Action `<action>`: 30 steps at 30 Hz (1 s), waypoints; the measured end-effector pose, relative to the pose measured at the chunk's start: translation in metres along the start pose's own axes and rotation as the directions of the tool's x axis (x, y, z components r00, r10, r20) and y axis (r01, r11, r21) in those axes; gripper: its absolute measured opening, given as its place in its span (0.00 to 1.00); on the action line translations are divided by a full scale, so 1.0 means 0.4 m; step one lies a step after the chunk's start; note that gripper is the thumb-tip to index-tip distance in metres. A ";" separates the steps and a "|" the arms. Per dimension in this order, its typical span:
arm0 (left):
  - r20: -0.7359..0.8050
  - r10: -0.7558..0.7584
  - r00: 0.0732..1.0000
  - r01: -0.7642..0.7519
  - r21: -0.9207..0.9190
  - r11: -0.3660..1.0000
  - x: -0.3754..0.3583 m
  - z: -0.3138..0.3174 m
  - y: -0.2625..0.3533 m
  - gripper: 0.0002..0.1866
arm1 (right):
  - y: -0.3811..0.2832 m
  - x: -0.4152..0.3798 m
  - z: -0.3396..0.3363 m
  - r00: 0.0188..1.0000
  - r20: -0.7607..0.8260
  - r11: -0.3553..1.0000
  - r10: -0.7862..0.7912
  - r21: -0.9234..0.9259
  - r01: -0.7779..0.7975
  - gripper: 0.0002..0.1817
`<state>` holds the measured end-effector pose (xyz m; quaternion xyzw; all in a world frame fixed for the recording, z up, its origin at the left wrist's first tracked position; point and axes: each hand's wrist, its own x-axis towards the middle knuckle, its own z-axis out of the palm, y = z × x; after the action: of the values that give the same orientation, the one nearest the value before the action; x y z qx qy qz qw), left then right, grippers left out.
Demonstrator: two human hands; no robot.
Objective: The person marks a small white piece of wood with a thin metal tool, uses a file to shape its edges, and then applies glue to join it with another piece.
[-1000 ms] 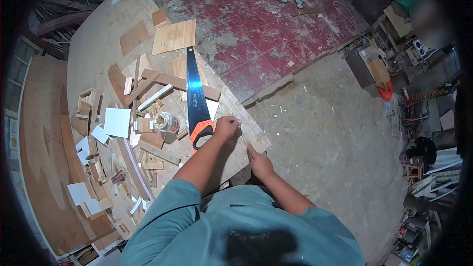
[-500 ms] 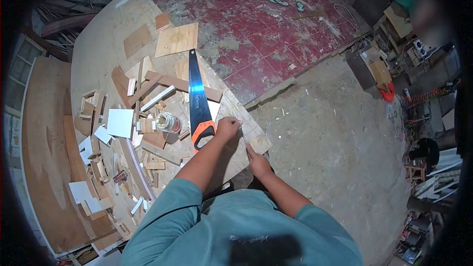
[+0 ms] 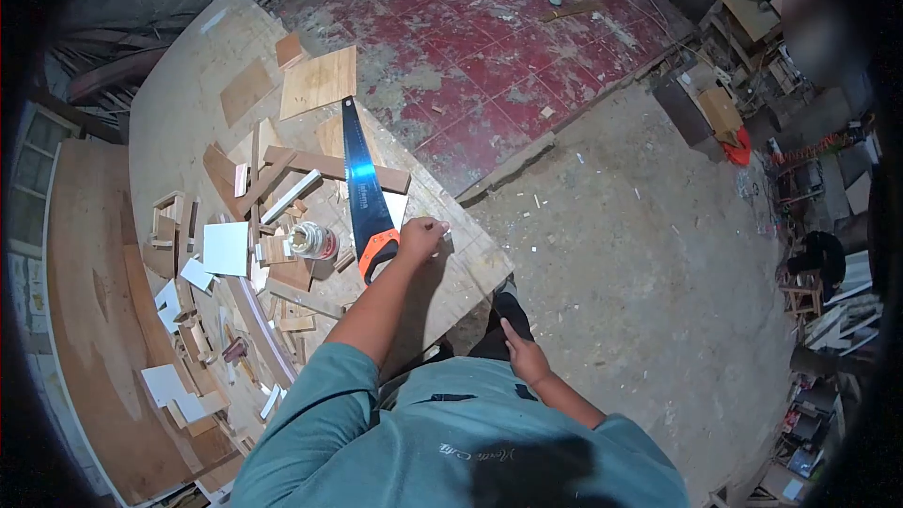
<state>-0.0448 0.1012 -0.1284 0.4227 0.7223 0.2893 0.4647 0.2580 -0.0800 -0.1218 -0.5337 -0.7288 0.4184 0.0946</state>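
Note:
My left hand is over the near right corner of the wooden table, its fingers curled and pinched. A small pale bit shows at the fingertips, too small to name. Beside that hand lies a handsaw with a dark blade and an orange-and-black handle, its tip pointing away from me. My right hand is off the table edge, low beside my dark-clad leg. Its fingers look closed; whatever they hold is hidden.
Left of the saw, a glass jar stands among wood offcuts, white panels and small wooden frames. A square board lies at the table's far edge. Concrete floor with scraps lies to the right, a raised red tiled floor beyond.
My right hand has drawn back from the table corner, down and right to beside my leg. My left hand stays over the corner. The whole view has shifted slightly.

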 end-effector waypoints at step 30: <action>0.089 -0.065 0.994 0.104 -0.552 0.827 -0.052 0.021 -0.041 0.13 | -0.128 0.241 0.032 0.975 -0.167 0.978 -0.144 0.126 0.166 0.31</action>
<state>-0.0384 0.0755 -0.1362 0.2464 0.6091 0.4515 0.6037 0.1750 -0.0081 -0.1232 -0.4983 -0.7277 0.4164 0.2210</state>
